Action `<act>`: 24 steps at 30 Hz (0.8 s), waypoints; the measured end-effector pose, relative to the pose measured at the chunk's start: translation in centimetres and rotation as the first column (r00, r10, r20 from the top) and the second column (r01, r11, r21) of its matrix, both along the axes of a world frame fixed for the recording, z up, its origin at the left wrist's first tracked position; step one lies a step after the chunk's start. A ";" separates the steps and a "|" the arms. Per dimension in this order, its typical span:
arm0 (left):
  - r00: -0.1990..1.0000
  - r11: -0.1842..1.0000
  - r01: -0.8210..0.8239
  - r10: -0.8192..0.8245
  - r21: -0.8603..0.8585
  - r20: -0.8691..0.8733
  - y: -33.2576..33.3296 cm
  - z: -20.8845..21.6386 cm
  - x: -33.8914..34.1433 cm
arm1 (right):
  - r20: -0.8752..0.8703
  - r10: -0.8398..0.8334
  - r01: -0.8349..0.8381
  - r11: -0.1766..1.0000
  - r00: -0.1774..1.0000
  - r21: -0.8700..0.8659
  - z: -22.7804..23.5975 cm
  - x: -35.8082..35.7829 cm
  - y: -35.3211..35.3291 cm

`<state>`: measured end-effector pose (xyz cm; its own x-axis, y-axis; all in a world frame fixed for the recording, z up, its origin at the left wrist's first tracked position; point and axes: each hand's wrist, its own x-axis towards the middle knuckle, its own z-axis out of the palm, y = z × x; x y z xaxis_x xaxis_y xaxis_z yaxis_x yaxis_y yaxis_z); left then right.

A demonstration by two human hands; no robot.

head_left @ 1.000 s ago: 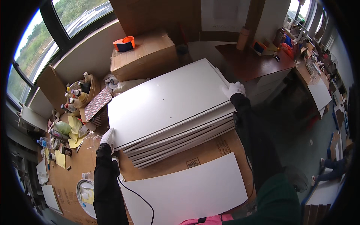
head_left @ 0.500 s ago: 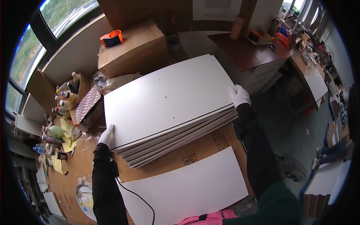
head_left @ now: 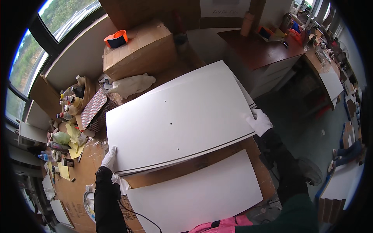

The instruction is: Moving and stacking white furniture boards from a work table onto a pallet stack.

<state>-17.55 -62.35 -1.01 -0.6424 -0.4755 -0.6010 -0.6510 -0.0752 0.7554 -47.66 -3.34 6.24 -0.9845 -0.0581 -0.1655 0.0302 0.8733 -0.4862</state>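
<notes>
The left hand (head_left: 109, 158), in a white glove, is closed on the near left corner of the white panel (head_left: 176, 118). The fingers lie flat on the top face, and the thumb is hidden under the edge, so how tightly it pinches I cannot tell. The right hand (head_left: 259, 122), also in a white glove, grips the right short edge of the same panel, near its front corner. The fingers curl over the top, and the underside of this grip is hidden too.

The panel is a long white rectangle between the two hands. Its long axis runs from the left hand at the lower left up to the right, toward the dark wooden desk (head_left: 268, 48). The top face shows a few small dark holes. Under the front edge a thin dark line shows and then one more white edge, so more boards (head_left: 248, 101) lie below; how many is hard to make out.

A second white panel (head_left: 198, 194) lies flat nearer to the person, on the brown cardboard (head_left: 202, 161) that covers the surface, and is parallel to the first. Behind the held panel stands a large cardboard box (head_left: 138, 50) with an orange tape dispenser (head_left: 115, 39) on top. At the left edge of the surface, bottles and cans (head_left: 68, 106) are crowded and too small to tell apart. Both forearms are in dark sleeves.
</notes>
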 end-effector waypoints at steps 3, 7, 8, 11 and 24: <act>1.000 0.983 -0.026 0.027 0.181 -0.007 2.8 0.8 -0.1 | 0.535 0.086 0.113 0.938 0.840 -0.328 -1.7 -4.3 3.7; 0.978 0.945 -0.146 0.183 0.293 -0.102 2.5 2.3 -0.7 | 0.715 0.290 0.499 0.552 0.637 -0.668 -4.2 -4.6 -0.2; 0.966 0.941 -0.161 0.211 0.296 -0.146 2.8 2.8 -1.2 | 0.717 0.309 0.548 0.480 0.625 -0.685 -4.3 -4.2 -0.7; 0.966 0.938 -0.179 0.225 0.298 -0.127 3.7 2.0 -2.5 | 0.654 0.197 0.469 0.552 0.730 -0.689 -7.8 -5.1 2.0; 0.966 0.953 -0.147 0.196 0.265 -0.170 19.9 8.5 9.9 | 0.413 -0.125 0.270 0.910 0.902 -0.314 0.2 18.0 16.5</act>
<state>-7.66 -42.43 7.46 -0.6794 -0.4403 -0.5870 -0.4556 -0.3739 0.8078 -29.69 13.18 6.43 -0.8483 0.0051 -0.5295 0.4265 0.5993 -0.6775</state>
